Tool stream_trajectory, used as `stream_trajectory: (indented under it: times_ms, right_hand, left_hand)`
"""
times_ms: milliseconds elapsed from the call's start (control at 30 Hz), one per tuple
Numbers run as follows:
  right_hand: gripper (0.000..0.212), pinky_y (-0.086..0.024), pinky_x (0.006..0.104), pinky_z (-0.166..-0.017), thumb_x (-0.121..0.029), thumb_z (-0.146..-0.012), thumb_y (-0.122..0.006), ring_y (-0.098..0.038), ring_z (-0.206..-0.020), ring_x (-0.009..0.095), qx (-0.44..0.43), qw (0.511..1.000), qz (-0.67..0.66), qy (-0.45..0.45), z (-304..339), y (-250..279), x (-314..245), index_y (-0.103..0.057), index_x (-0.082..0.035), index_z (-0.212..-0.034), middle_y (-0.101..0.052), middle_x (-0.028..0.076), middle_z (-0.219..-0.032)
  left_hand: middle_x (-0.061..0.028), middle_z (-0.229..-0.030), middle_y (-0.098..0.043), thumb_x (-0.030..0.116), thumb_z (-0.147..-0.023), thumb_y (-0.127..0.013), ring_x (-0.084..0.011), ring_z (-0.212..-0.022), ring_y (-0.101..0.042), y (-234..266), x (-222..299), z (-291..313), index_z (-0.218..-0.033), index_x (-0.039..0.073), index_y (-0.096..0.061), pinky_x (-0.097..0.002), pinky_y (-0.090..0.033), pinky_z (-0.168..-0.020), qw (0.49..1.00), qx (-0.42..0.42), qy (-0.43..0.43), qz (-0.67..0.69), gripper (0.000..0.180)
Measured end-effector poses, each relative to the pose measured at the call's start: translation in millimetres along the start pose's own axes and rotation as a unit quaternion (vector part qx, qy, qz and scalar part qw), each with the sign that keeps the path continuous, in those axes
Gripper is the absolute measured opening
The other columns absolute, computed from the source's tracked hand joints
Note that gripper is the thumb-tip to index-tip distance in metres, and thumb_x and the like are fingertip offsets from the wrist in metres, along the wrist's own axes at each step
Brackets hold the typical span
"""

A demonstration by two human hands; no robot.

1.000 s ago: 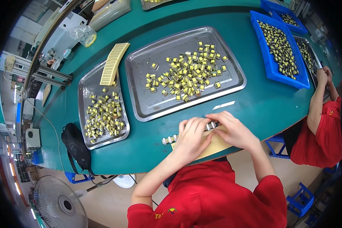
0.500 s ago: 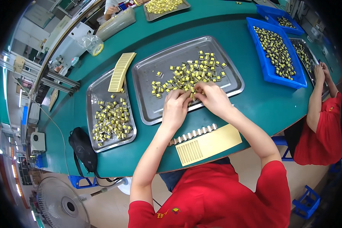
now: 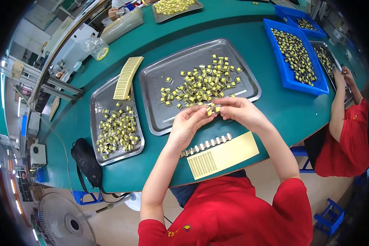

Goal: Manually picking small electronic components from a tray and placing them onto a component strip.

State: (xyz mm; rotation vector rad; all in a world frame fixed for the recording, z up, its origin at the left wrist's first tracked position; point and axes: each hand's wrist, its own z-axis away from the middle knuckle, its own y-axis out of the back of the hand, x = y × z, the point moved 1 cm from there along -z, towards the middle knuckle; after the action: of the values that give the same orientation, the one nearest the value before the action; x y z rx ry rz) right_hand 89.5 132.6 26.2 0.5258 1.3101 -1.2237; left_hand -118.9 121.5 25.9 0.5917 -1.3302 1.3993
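Over the near edge of the large metal tray, my left hand and my right hand meet at the fingertips. Both are closed in a pinch on small yellow-topped electronic components, which look like little transformers. Part of these is hidden by the fingers. A loose heap of the same components lies in the tray beyond my hands. Nearer to me, a slanting row of components stands side by side on the green table. Alongside it is a flat yellow card with rows of small marks or slots at its left end.
A smaller metal tray at left holds more components, with a slotted yellow strip across its far end. A black pouch lies beside it. Blue bins stand at right, near a co-worker in a red shirt.
My hands have drawn back slightly toward me from the heap, with components now showing between the fingertips. The co-worker's hands at right have shifted; the whole view has moved a little.
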Motion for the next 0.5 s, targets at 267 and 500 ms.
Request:
stream_trajectory:
  times_ms: [267, 500]
  right_hand:
    - [0.038, -0.051, 0.0263, -0.082, -0.013, -0.095, -0.063, -0.061, -0.086, 0.011, 0.043, 0.999, -0.024, -0.007, 48.8, 12.0, -6.4, -0.058, 0.006, -0.127, -0.065, 0.007, -0.102]
    - [0.036, -0.051, 0.0268, -0.083, -0.010, -0.092, -0.066, -0.062, -0.087, 0.012, 0.049, 0.999, 0.017, 0.012, 70.8, 29.7, 10.4, -0.060, 0.006, -0.123, -0.066, 0.007, -0.104]
  left_hand:
    - [-0.0165, -0.119, -0.065, 0.018, -0.097, -0.061, -0.0258, -0.108, -0.064, -19.6, -9.2, 8.5, -0.130, -0.011, -0.052, -0.0343, -0.049, -0.100, 0.989, -0.091, 0.090, 0.070, 0.044]
    - [-0.0078, -0.119, -0.062, 0.005, -0.093, -0.064, -0.0144, -0.111, -0.060, -41.2, -21.4, 16.3, -0.123, 0.002, -0.066, -0.0271, -0.047, -0.097, 0.979, -0.090, -0.031, -0.178, 0.030]
